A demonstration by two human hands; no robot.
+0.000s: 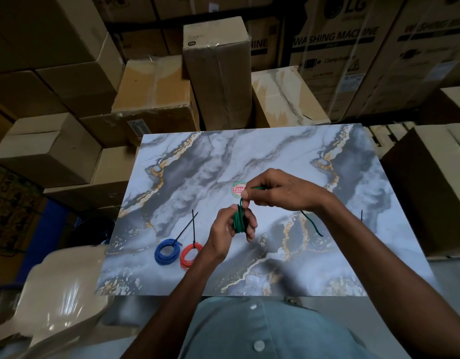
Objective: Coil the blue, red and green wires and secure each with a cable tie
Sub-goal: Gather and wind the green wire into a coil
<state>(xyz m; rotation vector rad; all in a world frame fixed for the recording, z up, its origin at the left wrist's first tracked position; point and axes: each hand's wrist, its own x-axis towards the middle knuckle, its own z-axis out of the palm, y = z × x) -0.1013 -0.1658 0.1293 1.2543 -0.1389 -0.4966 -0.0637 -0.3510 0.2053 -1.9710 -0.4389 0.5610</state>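
Above the marble-patterned tabletop (249, 156), a person's left hand (230, 229) grips a half-wound green wire coil (238, 221) while the right hand (273, 191) pinches the wire's free run, its loose tail (313, 224) hanging right of the coil. Left of the coil lie the blue coil (167, 251) and red coil (190, 256), each already cinched with a black cable tie (193, 226). The green wire appears the last; finishing calls for winding in the tail, then fetching the spare tie (361, 215) far right. A round sticker (238, 189) beyond the coil reads "Patel"; cartons (335, 47) behind read "LG" and "WASHING MACHINE".
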